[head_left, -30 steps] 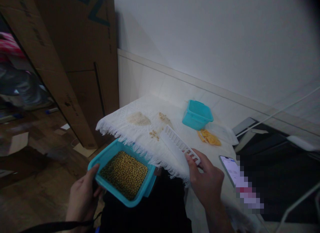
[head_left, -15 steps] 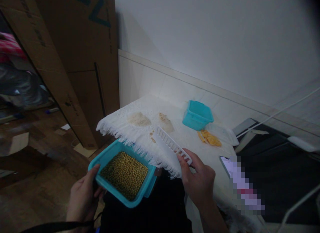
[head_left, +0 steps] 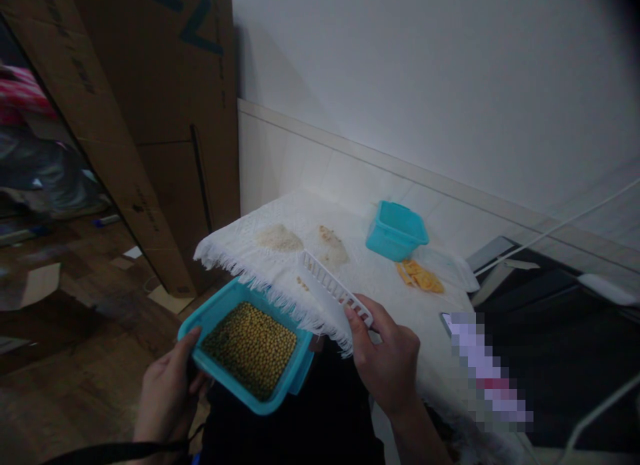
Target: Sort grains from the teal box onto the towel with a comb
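My left hand (head_left: 167, 388) grips the near left corner of a teal tub (head_left: 207, 316) filled with yellowish beans (head_left: 249, 348), held just below the fringed edge of a white cloth (head_left: 380, 278) that covers a small table. My right hand (head_left: 387, 358) is closed on one end of a white slotted plastic piece (head_left: 334, 289), which lies slanted on the cloth close to the fringe. A few loose beans (head_left: 301, 283) sit on the cloth by the piece's far end.
On the cloth lie two pale grain patches (head_left: 278, 238), an empty teal tub (head_left: 395, 230), yellow pieces (head_left: 419, 276) and a clear lid (head_left: 445, 264). A phone (head_left: 453, 322) lies to the right. Cardboard boxes (head_left: 150, 118) stand at the left; a white wall behind.
My right hand has dragged the white slotted piece across the cloth to the left, toward the fringed edge and the bean tub. The scattered beans have shifted with it. My left hand has stayed put.
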Demonstrator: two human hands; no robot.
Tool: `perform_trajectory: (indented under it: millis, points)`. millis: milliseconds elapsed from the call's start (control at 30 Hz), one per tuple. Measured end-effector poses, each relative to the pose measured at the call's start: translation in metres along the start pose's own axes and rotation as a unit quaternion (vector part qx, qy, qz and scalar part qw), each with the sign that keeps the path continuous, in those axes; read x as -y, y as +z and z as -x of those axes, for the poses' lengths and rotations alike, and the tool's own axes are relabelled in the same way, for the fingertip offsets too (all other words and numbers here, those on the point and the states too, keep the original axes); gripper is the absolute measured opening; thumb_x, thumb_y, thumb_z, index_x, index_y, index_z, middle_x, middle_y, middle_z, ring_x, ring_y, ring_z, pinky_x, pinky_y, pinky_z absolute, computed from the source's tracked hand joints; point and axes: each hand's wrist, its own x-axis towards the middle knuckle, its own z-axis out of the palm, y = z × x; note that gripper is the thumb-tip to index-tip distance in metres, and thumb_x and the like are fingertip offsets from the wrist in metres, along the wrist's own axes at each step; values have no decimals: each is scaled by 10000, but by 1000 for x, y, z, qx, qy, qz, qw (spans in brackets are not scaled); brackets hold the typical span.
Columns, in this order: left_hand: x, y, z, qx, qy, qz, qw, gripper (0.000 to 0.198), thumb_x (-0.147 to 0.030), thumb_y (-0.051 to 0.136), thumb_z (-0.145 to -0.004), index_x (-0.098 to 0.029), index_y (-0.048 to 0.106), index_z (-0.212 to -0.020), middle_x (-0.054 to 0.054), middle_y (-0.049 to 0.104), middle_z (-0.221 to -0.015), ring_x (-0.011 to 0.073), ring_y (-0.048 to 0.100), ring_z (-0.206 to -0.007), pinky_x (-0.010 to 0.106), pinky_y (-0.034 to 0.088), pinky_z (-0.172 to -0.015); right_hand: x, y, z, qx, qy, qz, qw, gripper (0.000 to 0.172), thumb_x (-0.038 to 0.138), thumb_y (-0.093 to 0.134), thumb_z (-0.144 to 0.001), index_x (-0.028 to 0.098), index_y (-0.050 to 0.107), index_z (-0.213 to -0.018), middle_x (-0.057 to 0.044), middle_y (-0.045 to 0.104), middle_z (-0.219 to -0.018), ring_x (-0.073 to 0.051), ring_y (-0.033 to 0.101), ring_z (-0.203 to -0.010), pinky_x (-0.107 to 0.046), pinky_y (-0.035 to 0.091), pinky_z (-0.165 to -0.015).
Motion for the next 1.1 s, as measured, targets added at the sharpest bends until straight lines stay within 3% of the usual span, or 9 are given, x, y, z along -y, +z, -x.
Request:
perform_trajectory:
  millis: [267,700,1000,1100]
  points:
    - [12,-5,-8,-3,22,-7,1000,607,-642,920,-755,-281,499,-507,-74,341,-388,117,367,-373,245,354,-345,3,1,2,0,-2,-6,1000,325,351,628,-1099,207,916,-1060,-62,879,-759,-208,823,-559,-229,637,-553]
    - [9,-4,-5,12,30,-15,999,597,-640,877,-807,-288,496,-513,-75,338,-402,114,337,-374,243,338,-339,-2,1,7,2,3,0,1000,304,343,656,-1105,194,921,-1120,-77,906,-838,-220,861,-621,-226,656,-571]
    - [8,-4,-4,15,20,-4,1000,602,-638,893,-807,-274,517,-508,-62,376,-402,111,365,-374,241,363,-357,7,5,2,26,-3,-38,999,271,265,651,-1099,194,912,-1120,-81,918,-895,-200,869,-652,-199,652,-581]
    - [10,-5,-5,13,3,13,1000,543,-629,913,-783,-246,596,-563,-40,496,-467,114,432,-402,239,427,-384,9,10,-2,12,-25,-41,999,274,249,648,-1093,158,906,-1112,-101,915,-887,-211,865,-632,-210,657,-580]
